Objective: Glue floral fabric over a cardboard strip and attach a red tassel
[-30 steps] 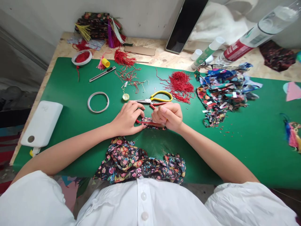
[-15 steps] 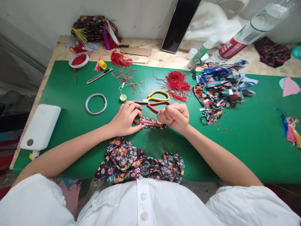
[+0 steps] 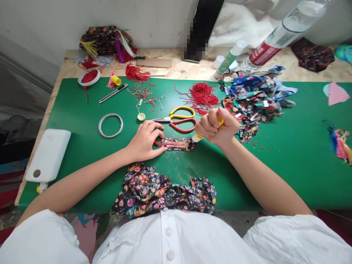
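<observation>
A small strip edged in black floral fabric lies flat on the green mat, with red threads running along its pale middle. At its left end my left hand grips the edges between thumb and fingers, beside a bit of red cord. My right hand is closed in a fist around a yellow and white glue stick, whose tip points down at the strip's right end. Just behind the strip, scissors with yellow and red handles lie partly opened.
Crumpled floral cloth lies near my body. Red threads and fabric scraps sit toward the back. On the left are a tape ring, a cutter knife and a white power bank. A bottle stands back right.
My right hand has moved right and slightly up with the glue stick, from over the strip to its right end. The strip's middle now shows. My left hand stays at the left end.
</observation>
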`<state>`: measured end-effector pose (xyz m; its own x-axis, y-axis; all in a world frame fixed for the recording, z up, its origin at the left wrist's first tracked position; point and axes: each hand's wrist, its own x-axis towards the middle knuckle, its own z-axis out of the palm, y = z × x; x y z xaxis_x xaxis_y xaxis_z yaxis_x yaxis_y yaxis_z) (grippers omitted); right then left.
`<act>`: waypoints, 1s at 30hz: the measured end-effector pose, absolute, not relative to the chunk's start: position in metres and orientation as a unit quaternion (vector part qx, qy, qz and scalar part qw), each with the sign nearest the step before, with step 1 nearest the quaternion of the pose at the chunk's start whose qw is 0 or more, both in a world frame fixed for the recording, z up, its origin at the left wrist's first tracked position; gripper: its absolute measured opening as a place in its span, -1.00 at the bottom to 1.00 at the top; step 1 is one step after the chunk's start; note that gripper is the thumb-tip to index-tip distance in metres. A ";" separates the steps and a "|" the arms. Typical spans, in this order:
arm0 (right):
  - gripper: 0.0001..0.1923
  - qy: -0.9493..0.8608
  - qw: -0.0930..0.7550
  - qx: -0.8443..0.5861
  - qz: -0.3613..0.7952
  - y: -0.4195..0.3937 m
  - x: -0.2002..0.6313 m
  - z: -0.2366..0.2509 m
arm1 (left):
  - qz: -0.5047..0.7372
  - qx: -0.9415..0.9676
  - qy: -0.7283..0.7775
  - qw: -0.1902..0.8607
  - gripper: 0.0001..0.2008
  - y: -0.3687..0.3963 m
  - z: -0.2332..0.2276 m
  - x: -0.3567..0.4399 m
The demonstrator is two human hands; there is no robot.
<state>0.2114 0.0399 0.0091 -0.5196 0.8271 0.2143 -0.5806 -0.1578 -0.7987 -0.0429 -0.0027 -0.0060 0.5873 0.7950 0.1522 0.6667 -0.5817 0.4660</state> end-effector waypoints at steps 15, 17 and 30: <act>-0.50 -0.551 0.450 -0.118 0.693 0.026 0.187 0.002 | 0.180 0.865 0.427 0.194 -0.76 -0.004 -0.004 -0.041; -0.50 -0.548 0.453 -0.123 0.692 0.025 0.185 0.002 | 0.181 0.866 0.426 0.192 -0.75 -0.003 -0.004 -0.041; -0.41 -0.335 0.508 -0.167 0.776 0.039 0.196 0.001 | 0.176 0.868 0.423 0.190 -0.75 -0.003 -0.006 -0.043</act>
